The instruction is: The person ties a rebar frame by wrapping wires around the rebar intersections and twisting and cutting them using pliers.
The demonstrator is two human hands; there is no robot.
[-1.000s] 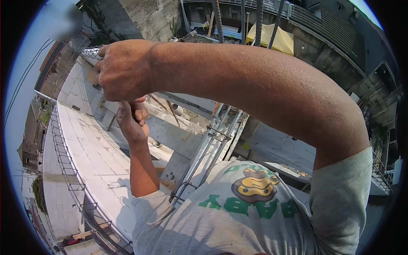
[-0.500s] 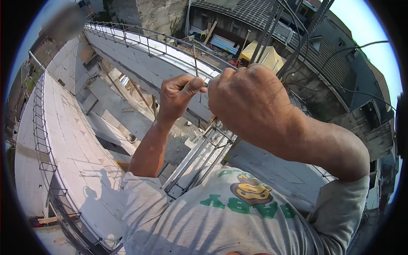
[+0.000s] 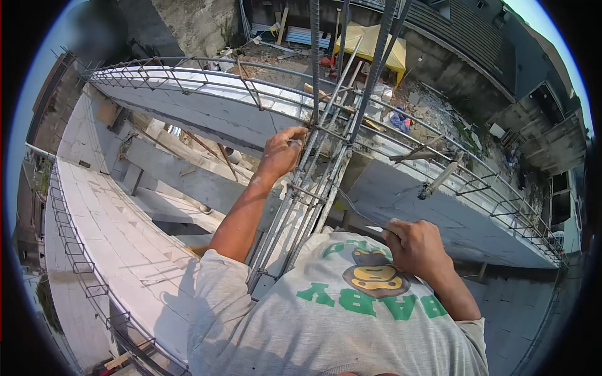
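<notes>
My left hand [image 3: 282,152] is at the left side of a rebar cage [image 3: 307,188], thumb and fingers pressed together beside a crossing of bars. What is between those fingertips is too small to make out. My right hand [image 3: 417,247] is a fist in front of the grey shirt [image 3: 338,326], lower and to the right. A thin wire [image 3: 360,213] runs from the cage to this fist. Thick upright bars [image 3: 374,66] rise at the cage's far end.
Long rebar cages [image 3: 169,66] lie along the tops of pale block walls [image 3: 113,213]. A piece of wood [image 3: 442,177] rests across the right cage. Beyond are a yellow canopy [image 3: 392,53] and rubble. Below on the left lie boards and concrete.
My hands have separated from each other. The right hand has come down and back to the front of the shirt; the left is now beside the cage. The view has shifted.
</notes>
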